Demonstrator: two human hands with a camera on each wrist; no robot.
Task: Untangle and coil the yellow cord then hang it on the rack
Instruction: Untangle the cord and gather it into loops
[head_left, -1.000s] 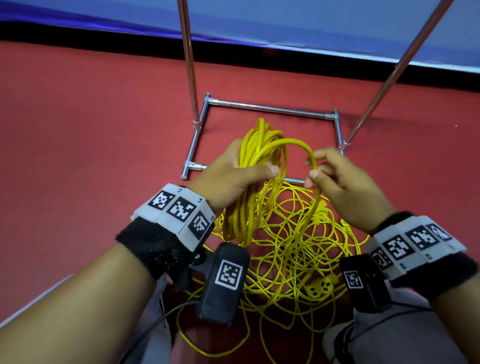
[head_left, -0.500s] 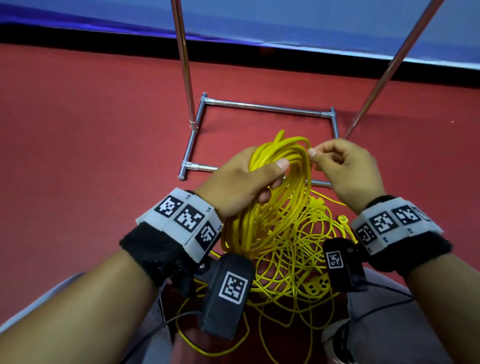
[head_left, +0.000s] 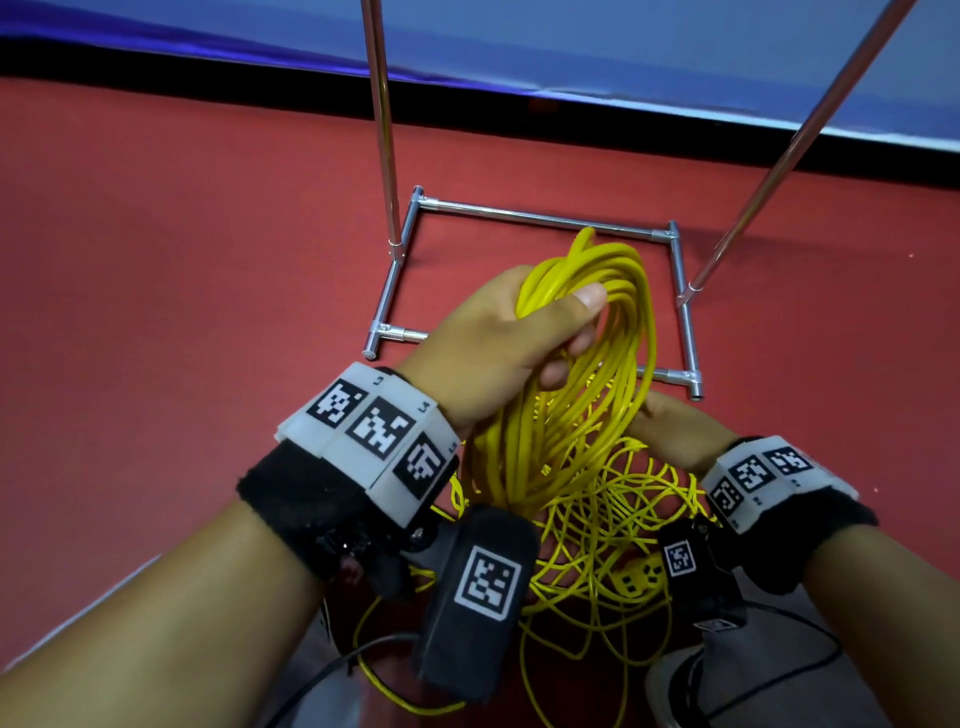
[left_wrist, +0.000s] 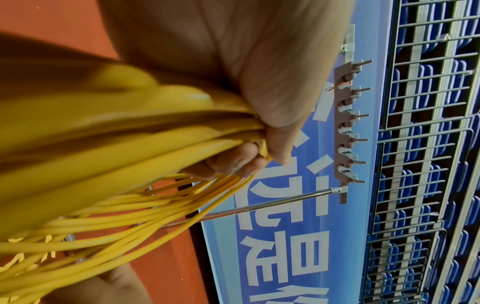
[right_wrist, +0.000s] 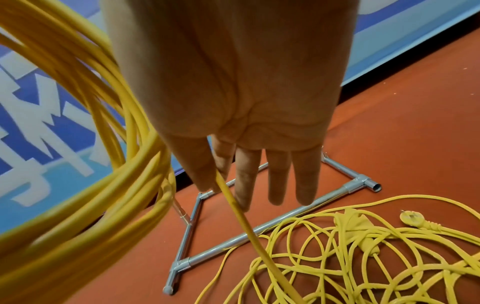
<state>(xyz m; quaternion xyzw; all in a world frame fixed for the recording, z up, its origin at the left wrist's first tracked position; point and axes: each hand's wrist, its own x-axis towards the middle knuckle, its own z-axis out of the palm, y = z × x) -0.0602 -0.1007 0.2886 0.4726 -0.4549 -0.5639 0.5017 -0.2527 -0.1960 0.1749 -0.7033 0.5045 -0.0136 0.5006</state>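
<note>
While the left hand (head_left: 501, 343) grips the coiled yellow cord (head_left: 587, 374) above the rack base (head_left: 540, 217), the right hand (right_wrist: 233, 98) pinches 1 strand, other fingers straight.

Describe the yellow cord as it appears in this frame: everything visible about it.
The yellow cord is thin, smooth and plastic-looking. Part is gathered into a coil of many loops gripped by the left hand. The rest lies tangled on the red floor before the rack, its plug loose. One strand runs between thumb and forefinger of the right hand.
</note>
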